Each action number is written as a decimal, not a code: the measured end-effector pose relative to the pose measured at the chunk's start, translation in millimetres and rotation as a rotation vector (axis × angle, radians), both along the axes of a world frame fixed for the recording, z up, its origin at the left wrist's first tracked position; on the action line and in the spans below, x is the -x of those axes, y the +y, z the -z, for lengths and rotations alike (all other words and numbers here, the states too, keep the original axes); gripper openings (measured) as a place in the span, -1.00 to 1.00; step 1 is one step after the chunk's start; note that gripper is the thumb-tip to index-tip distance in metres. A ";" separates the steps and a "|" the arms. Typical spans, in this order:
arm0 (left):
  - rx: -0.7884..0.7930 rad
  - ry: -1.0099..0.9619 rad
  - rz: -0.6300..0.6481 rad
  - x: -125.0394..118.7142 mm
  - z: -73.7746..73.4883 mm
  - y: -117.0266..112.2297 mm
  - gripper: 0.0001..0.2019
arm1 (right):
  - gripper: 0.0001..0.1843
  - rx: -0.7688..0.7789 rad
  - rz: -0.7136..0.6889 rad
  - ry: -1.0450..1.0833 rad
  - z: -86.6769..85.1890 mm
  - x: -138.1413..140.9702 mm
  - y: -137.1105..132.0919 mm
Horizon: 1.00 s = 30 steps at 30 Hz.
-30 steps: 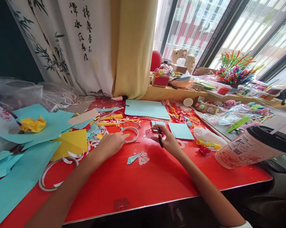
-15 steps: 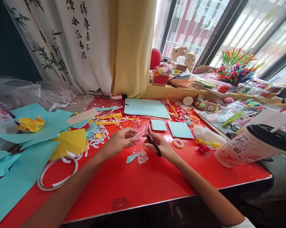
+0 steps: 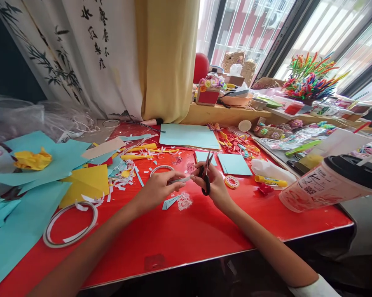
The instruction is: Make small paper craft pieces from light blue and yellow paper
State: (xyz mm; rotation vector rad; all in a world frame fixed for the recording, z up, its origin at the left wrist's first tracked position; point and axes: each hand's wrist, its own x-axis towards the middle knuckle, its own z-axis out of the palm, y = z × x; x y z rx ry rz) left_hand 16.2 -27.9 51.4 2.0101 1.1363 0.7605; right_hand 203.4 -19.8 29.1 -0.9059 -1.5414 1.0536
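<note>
My left hand (image 3: 159,187) is closed on a thin pale strip (image 3: 180,180), which looks like paper or tape. The strip's right end meets the fingertips of my right hand (image 3: 215,183). That hand also grips black-handled scissors (image 3: 207,165), their blades pointing up and away. Below both hands, a folded light-blue paper piece (image 3: 171,202) lies beside a small pile of clear scraps (image 3: 184,201). Just beyond my left hand a tape roll (image 3: 161,168) is partly hidden. Light-blue paper squares (image 3: 234,164) lie past my right hand.
Blue paper sheets (image 3: 28,206), a yellow sheet (image 3: 88,185) and a big tape roll (image 3: 50,237) cover the left side. A large lidded cup (image 3: 315,185) stands at right near a yellow glue stick (image 3: 270,180). Stacked blue sheets (image 3: 188,136) lie at the back.
My hands have come together, so the strip now reaches my right fingertips. The scissors have shifted slightly right and up. The view has tilted down a little.
</note>
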 end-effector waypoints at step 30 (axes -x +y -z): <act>0.287 -0.393 -0.188 0.6 5.9 6.9 -0.65 | -0.58 0.172 -0.189 -0.216 -6.2 -5.7 0.6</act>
